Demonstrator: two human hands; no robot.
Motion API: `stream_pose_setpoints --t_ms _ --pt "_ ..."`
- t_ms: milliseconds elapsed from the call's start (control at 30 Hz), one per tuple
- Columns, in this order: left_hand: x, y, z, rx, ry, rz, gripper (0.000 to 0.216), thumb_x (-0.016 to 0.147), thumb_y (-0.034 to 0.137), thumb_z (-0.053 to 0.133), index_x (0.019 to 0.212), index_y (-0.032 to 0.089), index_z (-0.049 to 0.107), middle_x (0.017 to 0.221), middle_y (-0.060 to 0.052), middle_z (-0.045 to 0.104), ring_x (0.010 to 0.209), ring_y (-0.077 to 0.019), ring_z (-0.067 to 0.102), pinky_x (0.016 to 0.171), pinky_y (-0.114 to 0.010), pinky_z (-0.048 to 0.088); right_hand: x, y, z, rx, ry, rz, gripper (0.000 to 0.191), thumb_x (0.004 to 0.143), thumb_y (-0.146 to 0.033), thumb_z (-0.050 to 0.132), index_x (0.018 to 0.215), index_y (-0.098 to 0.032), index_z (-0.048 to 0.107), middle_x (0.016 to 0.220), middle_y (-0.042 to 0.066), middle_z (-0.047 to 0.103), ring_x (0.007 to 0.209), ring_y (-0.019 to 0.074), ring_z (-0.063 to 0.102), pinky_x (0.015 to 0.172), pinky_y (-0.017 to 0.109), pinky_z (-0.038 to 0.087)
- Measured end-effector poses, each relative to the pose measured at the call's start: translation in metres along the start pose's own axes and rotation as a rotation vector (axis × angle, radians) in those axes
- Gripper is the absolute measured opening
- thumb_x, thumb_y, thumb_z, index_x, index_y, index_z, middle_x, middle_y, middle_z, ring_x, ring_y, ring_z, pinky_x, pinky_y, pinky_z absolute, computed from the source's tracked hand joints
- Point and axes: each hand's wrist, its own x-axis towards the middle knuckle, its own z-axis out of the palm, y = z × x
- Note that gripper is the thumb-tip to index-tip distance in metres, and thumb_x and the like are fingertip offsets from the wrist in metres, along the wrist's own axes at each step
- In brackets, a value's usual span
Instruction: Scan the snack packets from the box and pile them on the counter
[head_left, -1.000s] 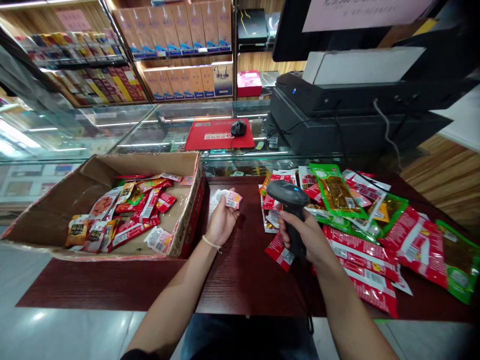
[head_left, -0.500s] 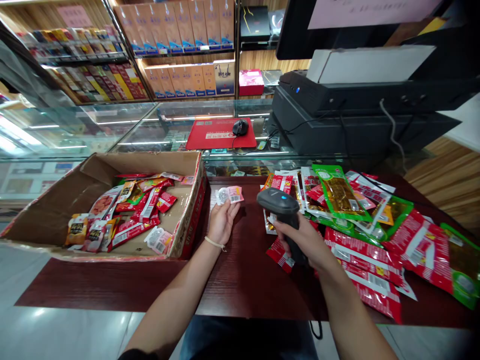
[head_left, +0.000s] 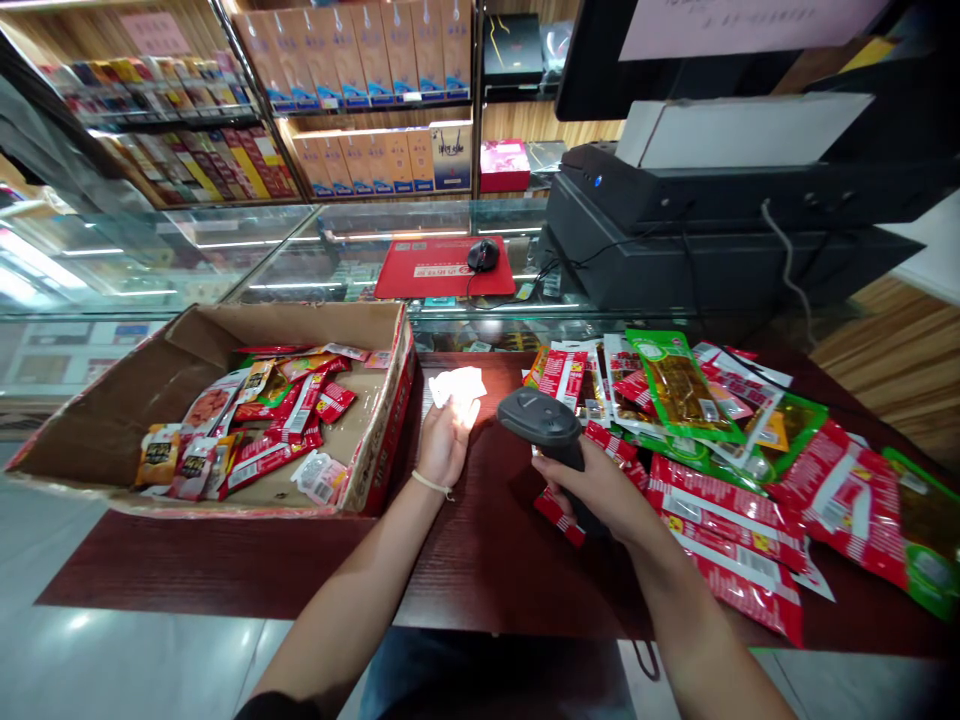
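My left hand (head_left: 448, 445) holds a small snack packet (head_left: 457, 385) by its lower edge above the dark red table. Bright light from the scanner washes out the packet's print. My right hand (head_left: 592, 480) is wrapped around the handle of a dark grey barcode scanner (head_left: 541, 418), whose head points left toward the packet. Beneath and beside the right hand lie red snack packets (head_left: 727, 515) and a green-edged packet (head_left: 682, 385) in a loose pile. Left of my left hand stands an open cardboard box (head_left: 386, 430) with several small snack packets (head_left: 300, 405) inside.
Behind the table is a glass counter (head_left: 337, 215) with a red mouse pad (head_left: 405, 270) and a black mouse (head_left: 483, 255). Dark electronic equipment (head_left: 697, 250) with cables sits at the back right. Shelves of boxed goods (head_left: 360, 55) line the far wall.
The scanner has moved slightly left and down, closer to the packet. Its light now shines on the packet and my left fingers, and the blue indicator on its head is no longer lit.
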Motion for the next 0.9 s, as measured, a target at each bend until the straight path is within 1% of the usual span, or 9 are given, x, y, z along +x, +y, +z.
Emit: stream_pose_setpoints --t_ms 167,300,367,433,533,600,700,767,900 --pt "0.002 -0.001 -0.003 0.016 0.047 -0.033 0.018 0.081 0.014 0.066 0.100 0.015 0.067 0.108 -0.007 0.072 0.110 -0.0188 0.065 0.106 -0.037 0.046 -0.001 -0.003 0.000 0.050 0.017 0.018 0.032 0.081 -0.042 0.069 0.094 -0.022 0.048 0.055 -0.008 0.053 0.038 0.0101 0.048 0.033 0.021 0.039" --pt "0.000 -0.003 -0.002 0.156 -0.008 0.010 0.024 0.078 0.023 0.072 0.099 0.016 0.065 0.104 -0.006 0.073 0.103 -0.0179 0.067 0.101 -0.036 0.049 -0.002 -0.006 0.001 0.107 0.032 -0.008 0.031 0.080 -0.041 0.070 0.094 -0.022 0.049 0.055 -0.008 0.053 0.038 0.0099 0.047 0.032 0.020 0.039" --pt "-0.002 -0.004 -0.001 0.306 -0.055 0.041 0.033 0.076 0.029 0.074 0.105 0.018 0.062 0.102 -0.005 0.073 0.094 -0.0167 0.070 0.090 -0.032 0.055 -0.002 -0.008 -0.002 0.178 0.078 -0.045 0.032 0.079 -0.041 0.071 0.093 -0.023 0.048 0.055 -0.008 0.053 0.037 0.0090 0.046 0.032 0.020 0.039" --pt "-0.005 -0.007 -0.001 0.480 -0.092 0.038 0.042 0.073 0.035 0.075 0.108 0.019 0.058 0.092 -0.004 0.073 0.079 -0.0154 0.071 0.074 -0.028 0.058 -0.003 -0.011 -0.006 0.275 0.162 -0.088 0.034 0.077 -0.042 0.073 0.089 -0.023 0.047 0.056 -0.009 0.054 0.037 0.0082 0.046 0.032 0.020 0.040" --pt "-0.010 -0.015 0.000 0.701 -0.143 -0.010 0.044 0.070 0.041 0.076 0.101 0.018 0.055 0.073 -0.001 0.072 0.059 -0.0143 0.068 0.056 -0.023 0.055 -0.006 -0.017 -0.016 0.406 0.272 -0.151 0.037 0.075 -0.044 0.074 0.087 -0.023 0.047 0.058 -0.008 0.055 0.037 0.0080 0.046 0.032 0.020 0.040" --pt "-0.015 -0.021 0.002 0.780 -0.179 -0.036 0.040 0.070 0.043 0.075 0.094 0.017 0.056 0.068 0.000 0.070 0.053 -0.0137 0.065 0.050 -0.021 0.051 -0.007 -0.019 -0.022 0.460 0.314 -0.185 0.036 0.075 -0.044 0.074 0.088 -0.023 0.048 0.058 -0.009 0.055 0.038 0.0081 0.047 0.032 0.019 0.040" --pt "-0.021 -0.029 0.011 0.826 -0.237 -0.056 0.032 0.070 0.041 0.076 0.083 0.016 0.061 0.062 0.000 0.066 0.049 -0.0117 0.061 0.049 -0.020 0.047 -0.008 -0.021 -0.027 0.499 0.330 -0.203 0.036 0.075 -0.044 0.074 0.090 -0.024 0.048 0.058 -0.009 0.055 0.038 0.0083 0.047 0.032 0.019 0.040" --pt "-0.024 -0.034 0.020 0.866 -0.284 -0.046 0.025 0.071 0.038 0.075 0.079 0.016 0.066 0.062 0.000 0.066 0.050 -0.0110 0.058 0.052 -0.021 0.046 -0.008 -0.020 -0.029 0.512 0.319 -0.205 0.035 0.076 -0.044 0.074 0.090 -0.024 0.049 0.059 -0.009 0.055 0.038 0.0083 0.048 0.032 0.019 0.041" --pt "-0.027 -0.043 0.035 1.001 -0.336 0.107 0.012 0.073 0.025 0.072 0.082 0.018 0.074 0.076 -0.003 0.071 0.064 -0.0135 0.061 0.064 -0.023 0.047 -0.008 -0.019 -0.030 0.526 0.290 -0.241 0.034 0.076 -0.044 0.073 0.090 -0.024 0.049 0.059 -0.009 0.055 0.038 0.0083 0.047 0.032 0.019 0.041"
